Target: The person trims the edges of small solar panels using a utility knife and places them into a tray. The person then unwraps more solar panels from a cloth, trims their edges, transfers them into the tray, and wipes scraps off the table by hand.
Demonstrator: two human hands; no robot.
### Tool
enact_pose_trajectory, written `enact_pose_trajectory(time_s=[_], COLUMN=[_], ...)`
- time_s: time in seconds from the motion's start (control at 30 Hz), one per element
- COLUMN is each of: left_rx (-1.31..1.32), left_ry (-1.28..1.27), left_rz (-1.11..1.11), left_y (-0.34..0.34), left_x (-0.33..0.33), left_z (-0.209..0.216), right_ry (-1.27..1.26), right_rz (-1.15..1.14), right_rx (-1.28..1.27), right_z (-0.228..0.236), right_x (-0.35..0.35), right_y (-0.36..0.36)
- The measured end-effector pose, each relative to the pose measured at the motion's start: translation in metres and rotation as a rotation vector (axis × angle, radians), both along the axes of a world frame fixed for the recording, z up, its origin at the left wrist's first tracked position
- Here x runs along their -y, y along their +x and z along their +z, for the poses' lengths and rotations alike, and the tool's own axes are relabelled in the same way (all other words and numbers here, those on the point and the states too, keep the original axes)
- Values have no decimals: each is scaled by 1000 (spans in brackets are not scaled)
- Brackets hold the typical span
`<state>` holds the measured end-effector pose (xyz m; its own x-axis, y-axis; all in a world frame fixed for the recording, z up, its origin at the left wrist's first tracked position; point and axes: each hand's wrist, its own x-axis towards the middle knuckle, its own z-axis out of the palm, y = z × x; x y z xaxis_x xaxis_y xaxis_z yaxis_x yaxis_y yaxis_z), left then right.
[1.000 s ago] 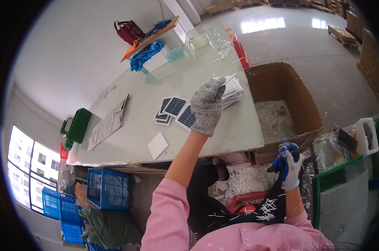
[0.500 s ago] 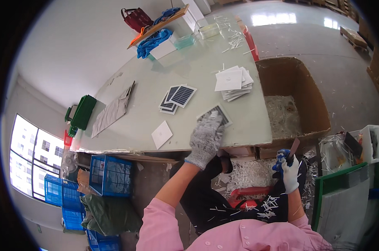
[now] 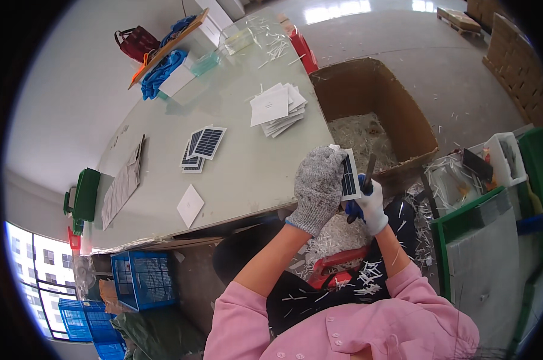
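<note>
My left hand (image 3: 321,187), in a grey knitted glove, grips a small solar panel (image 3: 349,175) with dark cells and a white border. The panel is held up off the table near its front right corner. My right hand (image 3: 370,207), in a white and blue glove, is closed round a knife (image 3: 370,166) with a flat dark blade pointing up, close beside the panel's right edge. Whether blade and panel touch I cannot tell. Several more panels (image 3: 209,143) lie overlapped on the table, dark side up. A stack of white-backed squares (image 3: 270,107) and a single white square (image 3: 190,206) lie there too.
The pale table (image 3: 235,186) has its front edge before me. A large cardboard box (image 3: 397,111) with scraps stands right of it. White strips (image 3: 334,237) litter the floor and my lap. Blue crates (image 3: 141,279) stand at lower left, a green-framed board (image 3: 481,246) at right.
My left hand has picked the panel up off the table and moved it right. My right hand has raised the knife to it. The whole view has shifted.
</note>
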<state>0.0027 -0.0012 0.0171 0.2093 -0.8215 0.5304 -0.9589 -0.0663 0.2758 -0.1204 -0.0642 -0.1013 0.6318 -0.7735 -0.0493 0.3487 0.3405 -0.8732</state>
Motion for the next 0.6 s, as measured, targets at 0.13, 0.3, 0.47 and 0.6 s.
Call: enact_pose_trajectory(time_s=[0.13,0.3,0.47,0.6], left_rx=[-34,34,44,120], left_ry=[-10,-4,-34,-43], left_rz=[-34,-24,29,107], left_y=[1,2,0,0], left_x=[12,9,11,2], left_z=[-2,-1,0,-6], right_ry=[-212,-426,-548,-435], right_rz=[-10,265,277,-285], right_rx=[-12,-121,-192,-235], right_z=[16,27,-1,2], right_x=[28,0,-56,-37], right_y=[13,-11,-27,22])
